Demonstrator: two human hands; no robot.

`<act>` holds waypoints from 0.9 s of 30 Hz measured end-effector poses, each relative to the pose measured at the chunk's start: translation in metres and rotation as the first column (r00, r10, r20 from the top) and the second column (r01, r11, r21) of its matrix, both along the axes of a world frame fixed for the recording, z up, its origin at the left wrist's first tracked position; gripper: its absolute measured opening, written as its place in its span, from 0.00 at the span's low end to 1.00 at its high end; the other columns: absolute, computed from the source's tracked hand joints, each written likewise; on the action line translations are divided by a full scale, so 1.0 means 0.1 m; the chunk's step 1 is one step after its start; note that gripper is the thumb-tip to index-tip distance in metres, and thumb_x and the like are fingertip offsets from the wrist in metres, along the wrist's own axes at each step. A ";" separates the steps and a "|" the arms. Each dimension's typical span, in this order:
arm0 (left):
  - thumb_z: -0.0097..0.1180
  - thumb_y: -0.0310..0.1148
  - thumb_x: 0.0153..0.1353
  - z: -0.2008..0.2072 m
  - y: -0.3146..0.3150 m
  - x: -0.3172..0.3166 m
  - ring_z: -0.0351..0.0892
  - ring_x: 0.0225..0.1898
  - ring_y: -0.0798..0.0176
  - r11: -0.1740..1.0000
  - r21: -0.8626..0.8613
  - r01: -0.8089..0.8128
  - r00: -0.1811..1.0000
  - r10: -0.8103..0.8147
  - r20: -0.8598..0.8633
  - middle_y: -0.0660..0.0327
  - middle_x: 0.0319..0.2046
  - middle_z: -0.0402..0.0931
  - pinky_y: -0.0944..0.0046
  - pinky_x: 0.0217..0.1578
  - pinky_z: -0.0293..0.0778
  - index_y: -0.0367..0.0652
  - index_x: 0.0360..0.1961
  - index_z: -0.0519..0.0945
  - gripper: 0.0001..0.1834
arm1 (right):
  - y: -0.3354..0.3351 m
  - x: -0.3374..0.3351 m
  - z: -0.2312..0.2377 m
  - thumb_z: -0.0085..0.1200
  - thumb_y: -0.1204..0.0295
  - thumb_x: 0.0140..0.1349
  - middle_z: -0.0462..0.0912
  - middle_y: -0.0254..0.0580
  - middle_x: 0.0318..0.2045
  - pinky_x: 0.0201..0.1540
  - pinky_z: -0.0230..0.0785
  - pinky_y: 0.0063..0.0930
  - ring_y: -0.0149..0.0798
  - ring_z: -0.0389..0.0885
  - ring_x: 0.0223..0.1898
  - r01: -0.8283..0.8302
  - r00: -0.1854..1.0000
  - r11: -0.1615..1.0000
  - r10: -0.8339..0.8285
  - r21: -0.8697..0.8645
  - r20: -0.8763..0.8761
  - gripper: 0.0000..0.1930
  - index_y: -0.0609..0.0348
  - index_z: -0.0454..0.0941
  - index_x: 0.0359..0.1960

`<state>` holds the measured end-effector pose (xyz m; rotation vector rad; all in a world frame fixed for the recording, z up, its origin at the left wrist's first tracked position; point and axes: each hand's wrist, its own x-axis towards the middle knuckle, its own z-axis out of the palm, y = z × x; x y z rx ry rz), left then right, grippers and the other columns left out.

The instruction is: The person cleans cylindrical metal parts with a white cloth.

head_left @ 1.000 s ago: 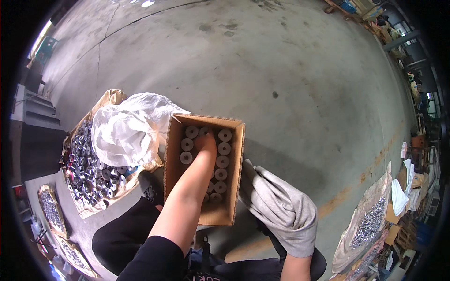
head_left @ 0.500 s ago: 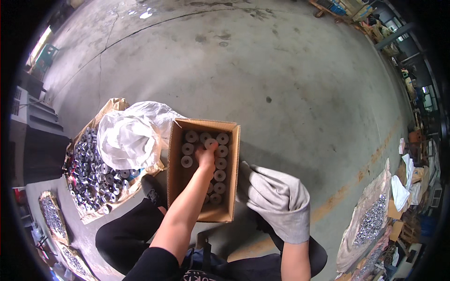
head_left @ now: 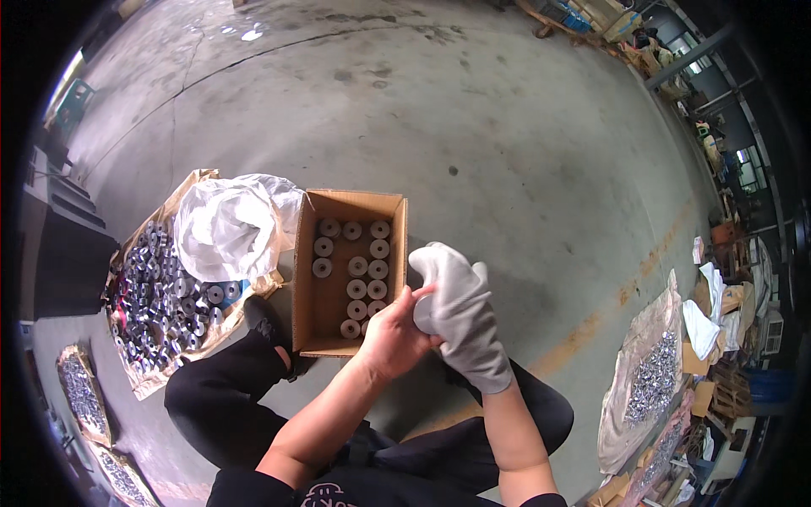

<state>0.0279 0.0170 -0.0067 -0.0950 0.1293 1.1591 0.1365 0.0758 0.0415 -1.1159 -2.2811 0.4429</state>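
Observation:
My left hand (head_left: 395,340) is closed on a metal cylinder (head_left: 425,313), whose grey round end shows beside the fingers. Draped over my right hand is a grey cloth (head_left: 466,313), pressed against that cylinder; the fingers beneath are hidden. Both hands meet just off the right side of an open cardboard box (head_left: 353,204). Upright inside the box stand several round metal cylinders with central holes (head_left: 378,248), in rows along the right, with a few on the left and far sides.
To the left, many loose metal cylinders (head_left: 160,291) lie on a spread sack (head_left: 152,389), beside a crumpled white plastic bag (head_left: 226,228). Smaller metal pieces (head_left: 655,380) are heaped on a sheet at the far right. My bent legs (head_left: 224,401) flank the box's near end.
My left hand has come out of the box toward me and to the right, with a cylinder in it. The right hand and cloth have risen to meet it. The view has shifted slightly.

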 end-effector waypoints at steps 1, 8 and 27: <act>0.36 0.47 0.68 0.10 -0.02 0.03 0.70 0.54 0.56 0.995 -0.091 -0.044 0.993 0.033 -0.118 0.53 0.52 0.71 0.55 0.53 0.68 0.36 0.54 0.68 0.26 | -0.06 -0.03 0.07 0.52 0.76 0.51 0.71 0.49 0.43 0.43 0.65 0.40 0.47 0.74 0.40 -0.046 0.976 0.996 0.028 0.079 0.218 0.14 0.61 0.70 0.40; 0.38 0.43 0.69 0.06 -0.20 0.13 0.71 0.50 0.60 0.973 -0.104 -0.207 0.926 0.160 -0.342 0.57 0.49 0.72 0.58 0.55 0.65 0.37 0.53 0.69 0.22 | -0.32 0.08 -0.35 0.52 0.78 0.52 0.74 0.44 0.24 0.31 0.68 0.29 0.44 0.75 0.29 0.006 0.998 0.981 0.005 -0.194 0.056 0.03 0.59 0.73 0.28; 0.42 0.31 0.65 0.01 -0.31 0.18 0.76 0.44 0.61 0.925 -0.287 -0.248 0.867 0.080 -0.492 0.56 0.44 0.76 0.60 0.48 0.72 0.36 0.47 0.74 0.14 | -0.41 -0.08 -0.37 0.48 0.70 0.57 0.75 0.45 0.28 0.48 0.66 0.37 0.48 0.73 0.35 0.021 1.000 0.997 -0.020 -0.078 0.015 0.05 0.57 0.72 0.27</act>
